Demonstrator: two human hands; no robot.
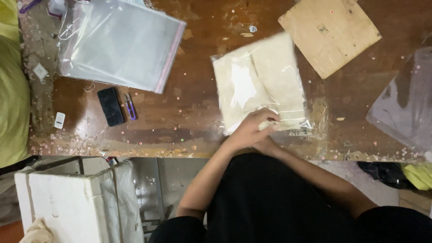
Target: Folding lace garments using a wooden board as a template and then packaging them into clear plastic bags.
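Under the left hand (250,130) — fingers pinched on the near edge of a clear bag of folded cream cloth (261,81) on the surface (189,112) | right hand (268,145) beneath, grip hidden | soft, light, slippery film — likely best held at the edge.

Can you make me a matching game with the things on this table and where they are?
Things:
1. black phone
2. cardboard square
3. stack of empty clear bags
4. bag with cream cloth

Places:
A. top right of the table
B. under the left hand
C. beside the small purple snips
D. top left of the table

Pairs: 1-C, 2-A, 3-D, 4-B
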